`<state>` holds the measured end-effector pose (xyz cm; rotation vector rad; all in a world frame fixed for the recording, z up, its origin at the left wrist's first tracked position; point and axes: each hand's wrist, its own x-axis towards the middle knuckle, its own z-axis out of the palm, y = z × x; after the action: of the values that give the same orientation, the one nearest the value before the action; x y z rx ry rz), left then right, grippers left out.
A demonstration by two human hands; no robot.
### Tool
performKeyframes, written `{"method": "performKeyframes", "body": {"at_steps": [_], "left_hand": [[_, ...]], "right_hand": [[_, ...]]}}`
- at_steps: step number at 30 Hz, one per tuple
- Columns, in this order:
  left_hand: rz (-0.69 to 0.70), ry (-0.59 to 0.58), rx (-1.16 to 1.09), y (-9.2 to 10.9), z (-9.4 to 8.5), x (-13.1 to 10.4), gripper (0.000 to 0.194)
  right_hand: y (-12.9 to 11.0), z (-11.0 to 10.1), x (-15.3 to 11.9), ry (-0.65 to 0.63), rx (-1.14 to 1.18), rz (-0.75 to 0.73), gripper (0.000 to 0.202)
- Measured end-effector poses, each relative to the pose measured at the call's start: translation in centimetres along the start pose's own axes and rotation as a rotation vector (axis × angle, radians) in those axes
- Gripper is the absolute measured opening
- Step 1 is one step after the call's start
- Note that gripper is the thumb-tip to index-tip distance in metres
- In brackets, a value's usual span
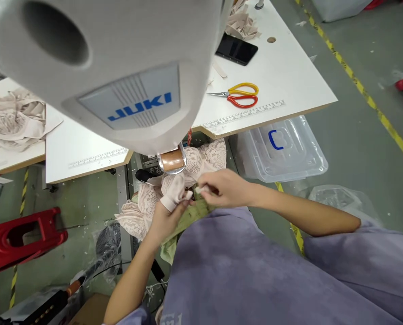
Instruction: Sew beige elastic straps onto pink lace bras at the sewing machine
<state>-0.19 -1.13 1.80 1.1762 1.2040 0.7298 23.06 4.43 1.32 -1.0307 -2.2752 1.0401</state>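
Lace bras (147, 201), pale pink with shaped cups, lie bunched beneath the head of a white sewing machine (194, 45), just above the person's lap and against a green cloth (201, 210). They look light, soft and limp, with the cups probably springier than the bands; the open lace could snag or stretch, so a plain band edge or cup seam seems the safer place to take hold. The right hand (226, 187) has thumb and fingers closed on the end of a small pale strip (203, 189). Just beside it, the left hand (169, 216) has pale fabric (174, 192) over its fingers; whether its thumb pinches anything cannot be told. At the right, below the white table (299, 81), a clear plastic box (289, 158) with a blue handle sits on the floor, lid on; no contents can be made out. A clear plastic bag (338, 198) lies near it. At the lower left is a cardboard box (93, 311), partly out of view, its contents not visible.
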Motion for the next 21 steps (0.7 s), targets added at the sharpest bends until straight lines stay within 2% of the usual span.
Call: {"method": "performKeyframes", "body": {"at_steps": [3,5,7,10,14,17,21], "left_hand": [[-0.015,0.203,-0.394,0.1,-0.1,0.7,0.026],[-0.043,0.271,-0.562,0.2,0.2,1.2,0.03],[-0.125,0.301,-0.634,0.3,0.9,1.6,0.031],[-0.201,0.339,-0.663,0.5,2.2,1.7,0.031],[-0.111,0.349,-0.643,1.1,3.7,1.5,0.026],[-0.032,0.349,-0.565,1.4,4.1,1.2,0.026],[-0.036,0.385,-0.49,0.9,4.3,1.1,0.028]], "right_hand": [[0.5,-1.0,-0.5,0.269,0.007,0.208,0.005],[0.3,-0.9,-0.7,0.345,-0.013,0.215,0.009],[-0.3,-0.2,-0.9,0.34,-0.015,0.137,0.013],[-1.7,1.7,-0.6,0.343,-0.012,0.025,0.014],[-2.8,3.4,0.5,0.391,-0.004,-0.053,0.015],[-3.0,3.6,1.2,0.392,0.006,-0.021,0.019],[-2.8,3.4,1.4,0.378,0.009,0.056,0.016]]}}
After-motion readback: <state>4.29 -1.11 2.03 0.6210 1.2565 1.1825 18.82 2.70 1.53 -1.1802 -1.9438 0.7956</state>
